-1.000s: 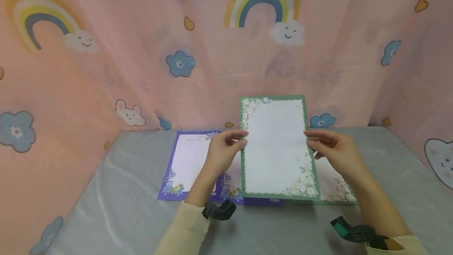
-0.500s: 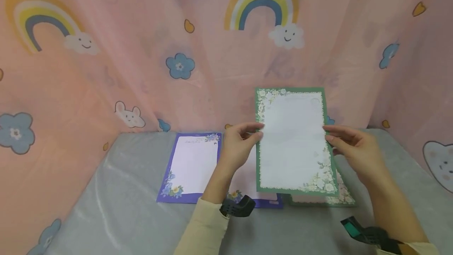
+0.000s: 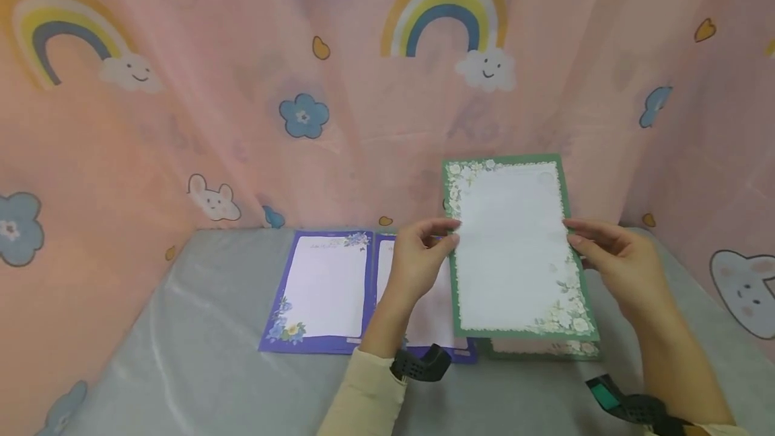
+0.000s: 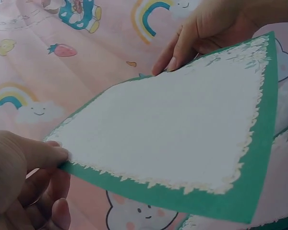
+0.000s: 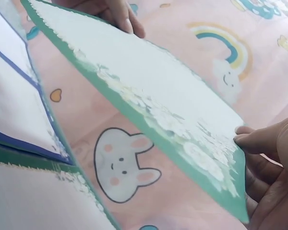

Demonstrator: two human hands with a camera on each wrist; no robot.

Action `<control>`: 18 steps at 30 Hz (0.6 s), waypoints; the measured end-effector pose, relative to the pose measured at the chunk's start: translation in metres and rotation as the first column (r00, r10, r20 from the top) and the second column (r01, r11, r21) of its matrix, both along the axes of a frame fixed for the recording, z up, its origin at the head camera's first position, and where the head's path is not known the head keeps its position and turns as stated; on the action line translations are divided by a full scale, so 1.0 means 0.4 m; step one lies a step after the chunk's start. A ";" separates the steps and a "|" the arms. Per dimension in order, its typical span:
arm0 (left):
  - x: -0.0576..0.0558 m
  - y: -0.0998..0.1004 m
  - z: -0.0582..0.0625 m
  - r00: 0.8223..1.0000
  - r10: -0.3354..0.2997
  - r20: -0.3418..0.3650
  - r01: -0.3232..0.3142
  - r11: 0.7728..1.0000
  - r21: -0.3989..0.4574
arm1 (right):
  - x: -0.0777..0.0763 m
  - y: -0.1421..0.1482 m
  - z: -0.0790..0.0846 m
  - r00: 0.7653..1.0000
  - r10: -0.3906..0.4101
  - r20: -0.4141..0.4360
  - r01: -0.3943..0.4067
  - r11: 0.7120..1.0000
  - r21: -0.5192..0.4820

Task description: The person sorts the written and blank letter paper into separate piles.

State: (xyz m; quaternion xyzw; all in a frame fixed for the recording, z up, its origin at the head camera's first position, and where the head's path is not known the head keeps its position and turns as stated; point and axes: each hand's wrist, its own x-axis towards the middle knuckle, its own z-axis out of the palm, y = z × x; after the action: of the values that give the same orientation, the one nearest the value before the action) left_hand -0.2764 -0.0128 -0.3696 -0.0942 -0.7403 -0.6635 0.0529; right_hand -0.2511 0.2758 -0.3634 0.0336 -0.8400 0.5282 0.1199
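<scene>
A green-bordered sheet of floral stationery paper (image 3: 511, 247) is held up in front of me, its white middle facing the head camera. My left hand (image 3: 422, 258) pinches its left edge between thumb and fingers. On the opposite edge my right hand (image 3: 623, 264) pinches it the same way. Both wrist views show the sheet (image 4: 168, 129) bowing slightly between the hands. Below and behind it lies another green-bordered sheet (image 3: 545, 348), mostly hidden. Its white flower border (image 5: 81, 189) shows in the right wrist view.
Two purple-bordered floral sheets lie side by side on the grey cloth-covered table (image 3: 200, 328): the left purple sheet (image 3: 327, 288) and the right purple sheet (image 3: 430, 321), partly covered by my left arm. A pink curtain (image 3: 242, 52) with rainbows hangs behind and at the sides.
Both hands have carried the green-bordered sheet to the right, rising at first and then sinking slightly. It now overlaps more of the green sheet lying on the table.
</scene>
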 end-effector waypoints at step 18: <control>-0.004 0.026 -0.050 0.999 0.042 0.029 -0.038 0.991 -0.132 | -0.018 0.021 -0.039 0.999 -0.027 0.029 0.024 0.996 0.089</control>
State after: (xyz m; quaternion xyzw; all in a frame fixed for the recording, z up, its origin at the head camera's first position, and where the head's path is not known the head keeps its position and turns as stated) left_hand -0.2782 -0.0024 -0.3897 -0.0721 -0.7849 -0.6135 0.0482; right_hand -0.2582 0.2844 -0.3791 0.0201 -0.8646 0.4895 0.1121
